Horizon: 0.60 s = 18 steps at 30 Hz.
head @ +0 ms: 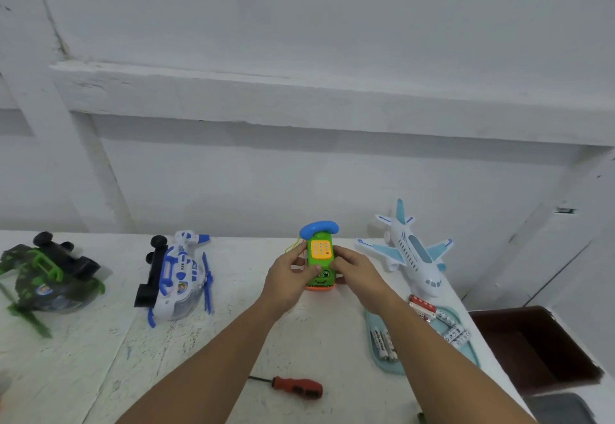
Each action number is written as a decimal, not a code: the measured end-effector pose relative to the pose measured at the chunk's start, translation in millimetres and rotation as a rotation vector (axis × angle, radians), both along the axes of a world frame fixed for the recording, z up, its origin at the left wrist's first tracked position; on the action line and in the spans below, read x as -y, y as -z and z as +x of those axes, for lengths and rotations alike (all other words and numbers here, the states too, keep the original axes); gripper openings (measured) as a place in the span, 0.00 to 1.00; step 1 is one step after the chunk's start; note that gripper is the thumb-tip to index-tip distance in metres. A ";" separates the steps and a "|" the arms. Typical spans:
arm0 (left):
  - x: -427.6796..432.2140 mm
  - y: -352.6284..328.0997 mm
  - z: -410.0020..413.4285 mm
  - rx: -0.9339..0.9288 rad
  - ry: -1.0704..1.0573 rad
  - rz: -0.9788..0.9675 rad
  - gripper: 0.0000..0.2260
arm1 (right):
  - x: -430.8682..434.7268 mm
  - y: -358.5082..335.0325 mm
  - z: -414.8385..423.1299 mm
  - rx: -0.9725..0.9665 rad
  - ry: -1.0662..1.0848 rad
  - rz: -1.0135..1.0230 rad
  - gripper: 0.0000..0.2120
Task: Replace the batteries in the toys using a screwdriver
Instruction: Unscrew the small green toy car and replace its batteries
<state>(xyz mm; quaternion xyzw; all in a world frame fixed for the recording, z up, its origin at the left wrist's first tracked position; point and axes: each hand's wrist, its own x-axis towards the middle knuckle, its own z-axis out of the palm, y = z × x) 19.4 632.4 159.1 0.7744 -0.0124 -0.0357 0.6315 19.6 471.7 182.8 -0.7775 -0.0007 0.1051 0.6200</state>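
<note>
A green toy phone (pixel 320 259) with a yellow keypad and a blue handset stands at the back middle of the white table (pixel 100 357). My left hand (pixel 289 277) grips its left side, thumb laid across the front. My right hand (pixel 356 272) grips its right side. A red-handled screwdriver (pixel 298 387) lies loose on the table near me, between my forearms. A light blue tray (pixel 387 362) to the right holds several batteries (pixel 456 332), partly hidden by my right forearm.
A white and blue toy helicopter (pixel 176 277) lies on its side at the left. A green and black toy vehicle (pixel 46 277) sits upside down at the far left. A white toy airplane (pixel 412 254) stands at the right. A dark brown box (pixel 532 347) sits beyond the table's right edge.
</note>
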 end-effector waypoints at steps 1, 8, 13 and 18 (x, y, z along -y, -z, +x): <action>1.1 1.6 1.5 -0.005 -0.004 0.018 0.25 | -0.1 2.5 2.3 -0.006 0.003 0.006 0.17; 4.9 3.4 2.5 -0.040 -0.048 0.027 0.26 | -2.3 5.6 7.0 -0.072 -0.019 0.030 0.17; 1.6 1.0 1.0 -0.089 -0.048 0.000 0.27 | 0.1 8.0 7.0 -0.053 0.028 -0.042 0.15; -7.2 -3.3 -5.9 -0.142 -0.072 0.008 0.30 | 1.7 5.6 0.0 0.013 0.163 -0.260 0.25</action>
